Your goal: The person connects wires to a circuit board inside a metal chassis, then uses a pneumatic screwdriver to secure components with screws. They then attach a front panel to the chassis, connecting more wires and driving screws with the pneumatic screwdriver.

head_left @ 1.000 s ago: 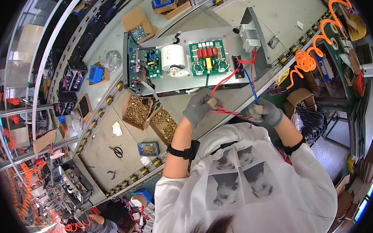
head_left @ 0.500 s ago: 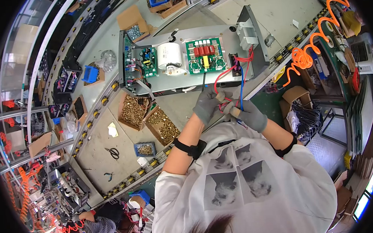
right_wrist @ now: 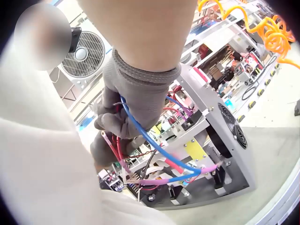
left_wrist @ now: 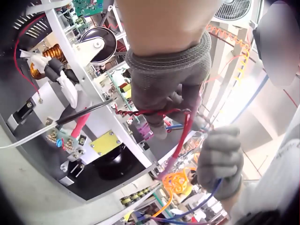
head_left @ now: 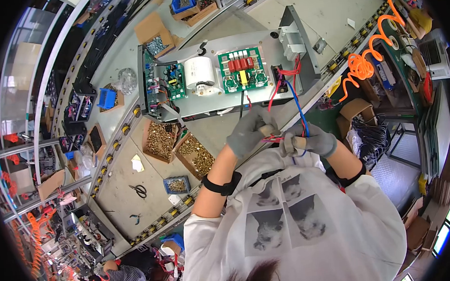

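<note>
Both hands wear grey gloves and work close together just in front of an open metal chassis [head_left: 280, 36]. My left hand [head_left: 252, 132] pinches thin red wires [head_left: 272, 138], which run across to the other hand. In the left wrist view a twisted dark red pair [left_wrist: 152, 112] passes by its fingers. My right hand [head_left: 314, 141] has its fingers curled round a blue cable [right_wrist: 154, 145] and red wire ends. The blue cable rises to a dark terminal block [head_left: 280, 79] on the chassis. A green circuit board [head_left: 242, 70] and a white cylinder [head_left: 199, 73] sit inside.
Cardboard boxes of brass fittings [head_left: 195, 155] and a small blue bin [head_left: 177, 185] stand left of the hands. Scissors [head_left: 138, 191] lie farther left. A roller track [head_left: 116, 148] borders the bench. An orange coiled hose [head_left: 361, 66] hangs at right.
The hands came together from a wider spread with red wires stretched between them, then parted slightly. The left hand no longer has the red lead looping up from it to the terminal block.
</note>
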Motion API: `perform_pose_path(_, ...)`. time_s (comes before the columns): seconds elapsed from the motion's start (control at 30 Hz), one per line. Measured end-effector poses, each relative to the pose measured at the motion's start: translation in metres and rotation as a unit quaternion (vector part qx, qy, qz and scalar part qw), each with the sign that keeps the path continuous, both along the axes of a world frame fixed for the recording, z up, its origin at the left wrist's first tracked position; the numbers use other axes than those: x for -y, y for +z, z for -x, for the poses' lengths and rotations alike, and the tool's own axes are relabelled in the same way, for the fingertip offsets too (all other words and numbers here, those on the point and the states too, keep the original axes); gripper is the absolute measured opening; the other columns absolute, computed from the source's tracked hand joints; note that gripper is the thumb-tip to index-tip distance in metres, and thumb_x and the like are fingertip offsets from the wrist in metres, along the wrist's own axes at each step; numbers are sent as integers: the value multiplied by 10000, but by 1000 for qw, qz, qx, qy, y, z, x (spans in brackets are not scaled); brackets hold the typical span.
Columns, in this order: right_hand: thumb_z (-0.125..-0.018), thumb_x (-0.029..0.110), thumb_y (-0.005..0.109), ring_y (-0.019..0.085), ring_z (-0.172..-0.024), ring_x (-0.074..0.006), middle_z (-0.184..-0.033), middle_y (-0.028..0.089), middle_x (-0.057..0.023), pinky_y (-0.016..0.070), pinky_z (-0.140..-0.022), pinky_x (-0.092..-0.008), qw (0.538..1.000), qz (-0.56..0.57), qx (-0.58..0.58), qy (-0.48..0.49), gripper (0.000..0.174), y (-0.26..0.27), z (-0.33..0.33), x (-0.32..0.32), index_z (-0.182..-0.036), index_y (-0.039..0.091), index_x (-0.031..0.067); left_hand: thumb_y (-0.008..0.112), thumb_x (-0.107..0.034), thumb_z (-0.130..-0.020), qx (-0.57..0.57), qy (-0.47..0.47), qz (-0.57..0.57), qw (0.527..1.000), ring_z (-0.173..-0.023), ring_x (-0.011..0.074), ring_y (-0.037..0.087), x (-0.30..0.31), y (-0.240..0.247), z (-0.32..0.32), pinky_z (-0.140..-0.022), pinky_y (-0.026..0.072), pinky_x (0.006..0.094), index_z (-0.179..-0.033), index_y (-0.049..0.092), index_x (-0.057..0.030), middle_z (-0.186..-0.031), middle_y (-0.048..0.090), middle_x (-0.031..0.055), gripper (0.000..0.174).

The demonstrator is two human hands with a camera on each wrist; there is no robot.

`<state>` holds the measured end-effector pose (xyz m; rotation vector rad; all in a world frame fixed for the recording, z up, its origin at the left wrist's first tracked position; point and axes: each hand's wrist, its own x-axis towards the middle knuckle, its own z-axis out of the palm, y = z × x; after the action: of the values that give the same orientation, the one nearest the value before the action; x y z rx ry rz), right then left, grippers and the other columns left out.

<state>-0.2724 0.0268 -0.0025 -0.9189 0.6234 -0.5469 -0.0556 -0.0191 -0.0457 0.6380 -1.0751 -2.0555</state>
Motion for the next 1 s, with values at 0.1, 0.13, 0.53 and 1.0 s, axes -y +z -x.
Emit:
perform_pose_path(0.1, -870, 321, 582, 586, -739, -187, -829, 618, -116, 453, -669, -315, 980, -50, 192, -24, 341, -10, -8, -5, -869, 583, -21, 570, 10, -801, 367, -19, 240, 898, -803, 145, 589, -1, -23, 3, -704, 481, 304, -942, 522, -45, -860, 587, 65, 159)
perform_pose_path(0.13, -859, 324, 594, 595, -720, -203, -788, 620, -114, 455, -682, -329, 961, -62, 268, -29, 346, -8, -9, -4, -824, 594, -20, 570, 10, -801, 368, -19, 240, 898, -803, 145, 589, 0, -29, 1, -704, 481, 304, -942, 522, -45, -860, 587, 65, 159)
perform_pose_path(0.53, -788, 339, 658, 604, -565, -150, -676, 637, -73, 473, -510, -259, 839, -77, -519, 146, 354, 24, 108, 29, -803, 662, -14, 553, -1, -773, 571, 121, 401, 706, -692, 261, 593, 23, 19, -29, -651, 468, 340, -898, 517, -59, -750, 584, 89, 142)
perform_pose_path(1.0, -817, 272, 635, 565, -689, -167, -868, 577, -108, 533, -766, -394, 782, -458, -337, -257, 283, -203, 202, -48, -1007, 555, 78, 644, -123, -716, 565, 300, 328, 695, -984, 315, 539, -9, 8, -55, -902, 411, 408, -1021, 579, -58, -979, 592, 141, 319)
